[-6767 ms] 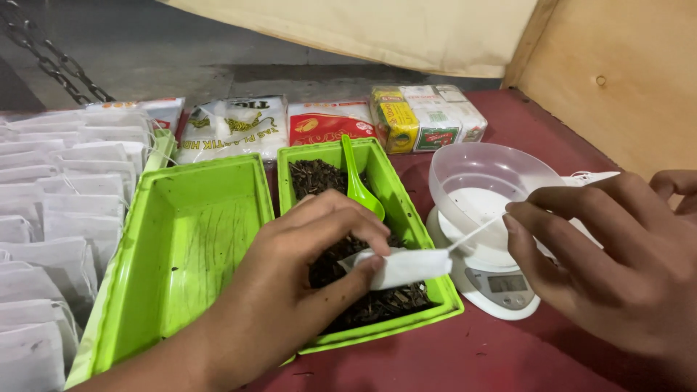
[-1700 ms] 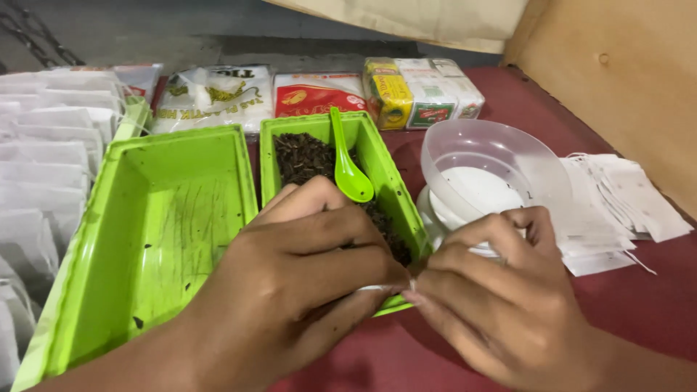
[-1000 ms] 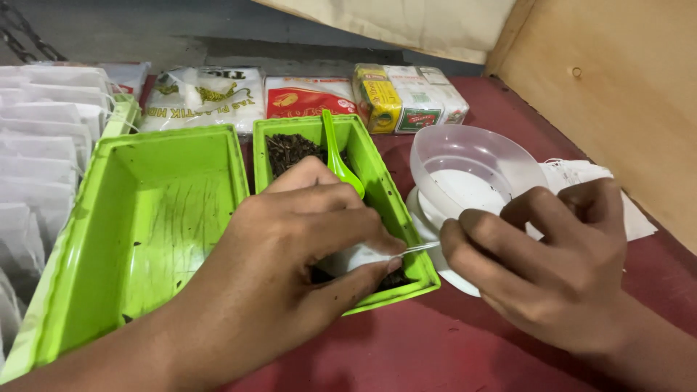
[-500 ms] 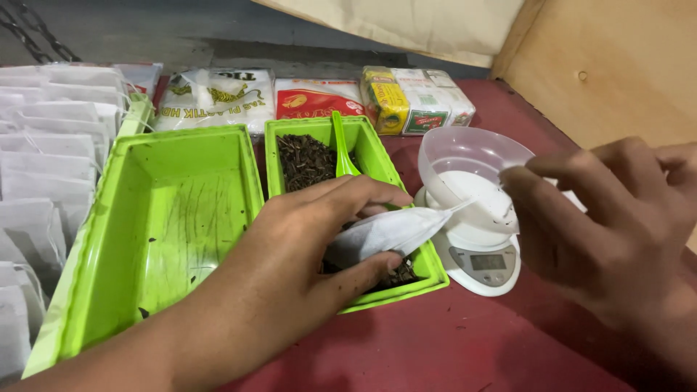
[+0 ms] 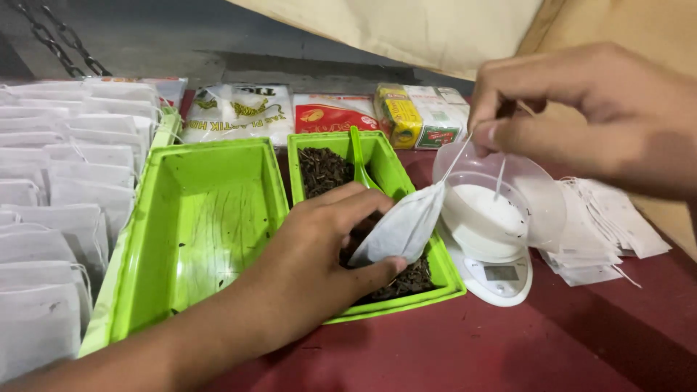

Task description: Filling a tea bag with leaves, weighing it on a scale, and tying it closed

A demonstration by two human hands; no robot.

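My left hand (image 5: 319, 254) grips a white filled tea bag (image 5: 399, 229) over the right green tray (image 5: 443, 279), which holds dark loose tea (image 5: 323, 170) and a green spoon (image 5: 357, 156). My right hand (image 5: 581, 116) is raised at the upper right, pinching the bag's white drawstring (image 5: 456, 156) and pulling it taut. Below that hand a clear plastic bowl (image 5: 508, 210) sits on a small white scale (image 5: 497, 276).
An empty green tray (image 5: 196, 225) lies left of the tea tray. Rows of filled white bags (image 5: 51, 196) cover the far left. Empty flat bags (image 5: 602, 239) are piled at the right. Plastic packets (image 5: 236, 112) and a box (image 5: 421, 116) stand behind. A wooden wall is at the right.
My right hand has lifted up and to the right, drawing the string tight. The bag has risen out of the tea, still held by my left hand.
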